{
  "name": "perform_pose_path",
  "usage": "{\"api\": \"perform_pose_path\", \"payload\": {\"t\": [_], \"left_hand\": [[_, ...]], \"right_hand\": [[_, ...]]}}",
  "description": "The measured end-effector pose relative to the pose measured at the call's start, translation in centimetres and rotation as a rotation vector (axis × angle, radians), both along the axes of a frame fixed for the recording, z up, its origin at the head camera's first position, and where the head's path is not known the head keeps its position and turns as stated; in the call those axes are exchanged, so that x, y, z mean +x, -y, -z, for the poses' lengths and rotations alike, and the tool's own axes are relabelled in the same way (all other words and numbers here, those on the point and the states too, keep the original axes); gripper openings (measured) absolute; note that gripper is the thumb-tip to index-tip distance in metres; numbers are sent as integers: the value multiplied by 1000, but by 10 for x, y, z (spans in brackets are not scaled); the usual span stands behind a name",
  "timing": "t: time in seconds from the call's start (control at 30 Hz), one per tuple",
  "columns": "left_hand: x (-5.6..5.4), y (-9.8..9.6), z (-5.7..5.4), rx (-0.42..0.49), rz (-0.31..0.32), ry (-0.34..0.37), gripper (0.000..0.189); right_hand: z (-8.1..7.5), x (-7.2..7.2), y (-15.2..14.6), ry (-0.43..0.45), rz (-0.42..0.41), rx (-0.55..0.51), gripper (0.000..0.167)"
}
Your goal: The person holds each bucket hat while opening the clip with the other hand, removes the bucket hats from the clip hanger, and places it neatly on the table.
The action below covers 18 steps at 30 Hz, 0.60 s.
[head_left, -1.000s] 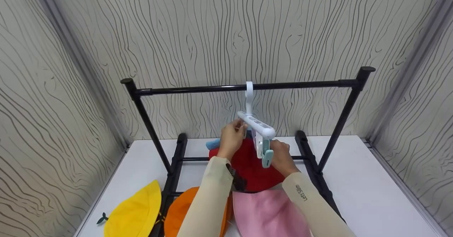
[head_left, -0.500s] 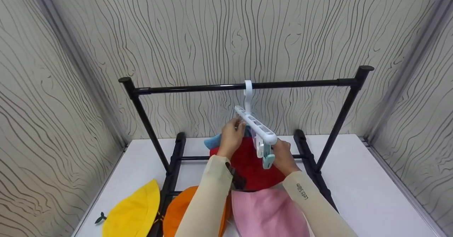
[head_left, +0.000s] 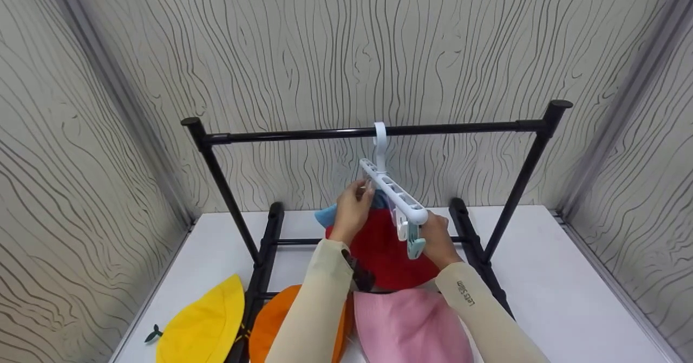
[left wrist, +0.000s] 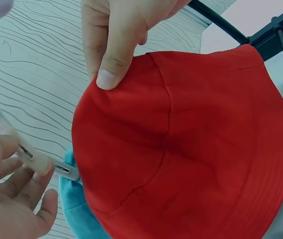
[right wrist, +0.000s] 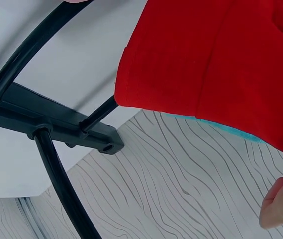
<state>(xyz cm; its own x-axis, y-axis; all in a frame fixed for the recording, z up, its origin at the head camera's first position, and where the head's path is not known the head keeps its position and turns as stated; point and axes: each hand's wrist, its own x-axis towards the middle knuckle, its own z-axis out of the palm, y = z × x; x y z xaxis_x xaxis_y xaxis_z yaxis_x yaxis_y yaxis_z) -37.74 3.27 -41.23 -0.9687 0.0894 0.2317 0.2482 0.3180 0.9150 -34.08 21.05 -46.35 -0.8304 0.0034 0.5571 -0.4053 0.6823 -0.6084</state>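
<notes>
A white hanger [head_left: 398,192] hooks over the rack's bar and carries clips, a mint-green clip [head_left: 416,242] at its near end. My left hand [head_left: 353,211] is at the far part of the hanger; in the left wrist view its fingers pinch a pale clip [left wrist: 32,158] beside the red bucket hat [left wrist: 181,134]. The right hand [head_left: 436,238], partly behind the mint-green clip, pinches the hat's crown edge between thumb and fingers at the top of the left wrist view. Behind the red hat shows a blue hat [left wrist: 79,211]. Whether the clip touches the red fabric, I cannot tell.
Closer to me lie a yellow hat [head_left: 203,325] with a green sprout, an orange hat [head_left: 270,325] and a pink hat [head_left: 409,325]. The black rack [head_left: 298,135] stands on the white table [head_left: 568,292], with patterned walls [head_left: 292,49] around it.
The hanger has turned slightly, its near end shifting right and a little down. The right hand has moved slightly right, and the red hat shifts with it. The left hand stays almost in place.
</notes>
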Motion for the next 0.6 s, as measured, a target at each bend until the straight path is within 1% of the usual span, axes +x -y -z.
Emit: {"api": "perform_pose_path", "payload": {"t": [0.07,0.17,0.27,0.4,0.5,0.6], "left_hand": [[0,1,2,7,6,8,38],[2,2,4,3,14,25,40],[4,3,5,-11,16,47,42],[10,5,6,-12,9,53,43],[15,6,5,0,16,24,42],[18,8,5,6,28,3,40]], "right_hand": [[-3,0,1,53,25,-8,7],[-6,1,1,100,50,-12,14],[-8,1,0,84,37,-8,17],[-9,2,-3,95,29,-48,17],[-11,4,-5,123,39,-79,18],[-13,6,-8,113,48,-86,18]]}}
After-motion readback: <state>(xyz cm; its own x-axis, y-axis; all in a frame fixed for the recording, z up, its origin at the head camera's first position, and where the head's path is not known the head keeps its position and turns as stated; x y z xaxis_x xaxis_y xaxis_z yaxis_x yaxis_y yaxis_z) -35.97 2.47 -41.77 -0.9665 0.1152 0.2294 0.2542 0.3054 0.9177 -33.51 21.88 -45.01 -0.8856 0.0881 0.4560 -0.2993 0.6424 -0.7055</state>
